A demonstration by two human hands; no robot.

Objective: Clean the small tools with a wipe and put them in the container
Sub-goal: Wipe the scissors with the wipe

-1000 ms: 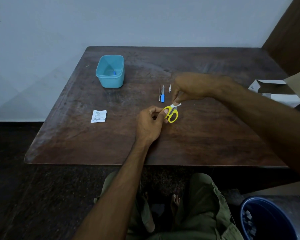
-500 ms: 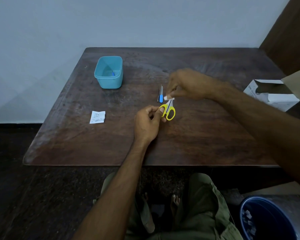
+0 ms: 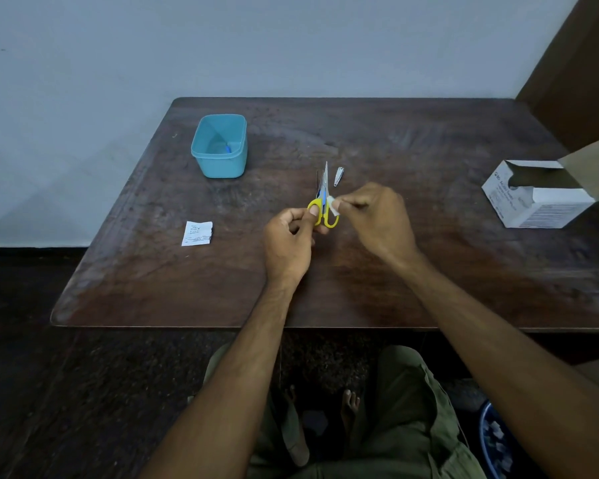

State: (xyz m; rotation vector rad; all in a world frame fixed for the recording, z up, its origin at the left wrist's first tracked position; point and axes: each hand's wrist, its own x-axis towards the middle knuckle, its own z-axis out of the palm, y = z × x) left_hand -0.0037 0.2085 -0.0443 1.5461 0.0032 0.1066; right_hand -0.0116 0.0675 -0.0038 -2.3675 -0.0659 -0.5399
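While pinched, scissors [image 3: 323, 209] (yellow loops) gleam.

Left hand [image 3: 286, 242] grips the yellow-handled scissors [image 3: 322, 205] by a handle loop, blades pointing away toward the wall. Right hand [image 3: 377, 216] pinches a small white wipe [image 3: 333, 204] against the scissors near the handles. Nail clipper [image 3: 339, 175] lies on the wooden table [image 3: 429, 271] just beyond the hands. Teal container [image 3: 219, 145] sits far left, something blue inside. Torn white sachet [image 3: 196, 233] near left. White box [image 3: 536, 193] at right edge.
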